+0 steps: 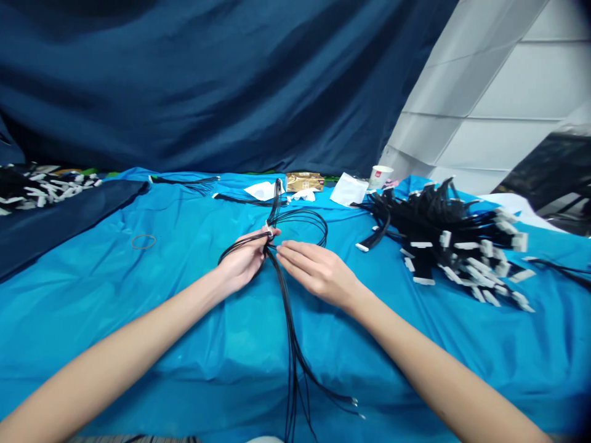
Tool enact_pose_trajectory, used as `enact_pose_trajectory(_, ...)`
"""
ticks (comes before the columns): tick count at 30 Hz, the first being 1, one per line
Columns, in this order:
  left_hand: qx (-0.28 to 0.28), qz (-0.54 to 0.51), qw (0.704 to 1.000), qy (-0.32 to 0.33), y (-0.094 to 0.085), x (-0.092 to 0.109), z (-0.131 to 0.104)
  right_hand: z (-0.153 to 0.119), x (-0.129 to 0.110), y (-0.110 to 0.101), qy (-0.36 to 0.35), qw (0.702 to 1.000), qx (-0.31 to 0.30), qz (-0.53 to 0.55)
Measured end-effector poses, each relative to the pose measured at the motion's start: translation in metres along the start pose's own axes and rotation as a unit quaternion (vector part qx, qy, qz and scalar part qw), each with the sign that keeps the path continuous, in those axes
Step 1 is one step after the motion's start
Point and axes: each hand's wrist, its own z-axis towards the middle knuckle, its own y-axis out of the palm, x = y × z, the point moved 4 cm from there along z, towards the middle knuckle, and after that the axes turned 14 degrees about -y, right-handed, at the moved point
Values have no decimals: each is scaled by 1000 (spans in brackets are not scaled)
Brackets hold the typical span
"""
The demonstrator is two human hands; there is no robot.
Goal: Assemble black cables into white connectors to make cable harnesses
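Observation:
A bundle of thin black cables [289, 314] is looped in the middle, with loose ends hanging toward the front edge. My left hand [247, 258] is closed around the bundle where the loops cross, and a small white piece shows at its fingertips. Close against the right side of that crossing is my right hand [318, 271], its fingers pressed together. Whether its fingertips pinch a cable is too small to tell. One loop [327, 231] stands out behind my right hand, and another curves around my left hand.
A pile of black cables with white connectors [443, 227] lies right; another [41, 187] is far left. A rubber band [143, 241] rests left on the blue cloth [184, 344]. Behind are a gold packet [305, 182], white papers [349, 189] and a paper cup [381, 177].

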Motion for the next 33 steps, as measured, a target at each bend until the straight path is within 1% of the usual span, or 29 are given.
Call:
enact_pose_trajectory(3,-31,-20,999,-27,5,-4,-2,-3,0,5,34,999,15,11)
enact_pose_trajectory(7,-66,-37,996,-54,12,-10,-6,-6,2,5,74,995,60,-8)
enact_pose_trajectory(10,-73,-52,992,-85,17,-13,-11,-6,2,2,81,992,88,-31)
enact_pose_trajectory(13,-78,-66,990,-100,21,-14,-16,-5,0,-1,76,991,101,-47)
enact_pose_trajectory(21,-82,-74,988,-111,26,-12,-21,-4,-1,-6,68,989,117,-64)
enact_pose_trajectory(28,-121,-74,984,-103,24,-14,-19,-4,-4,-5,67,988,121,-71)
enact_pose_trajectory(33,-107,-79,984,-115,25,-14,-20,-4,-3,-2,90,989,110,-48)
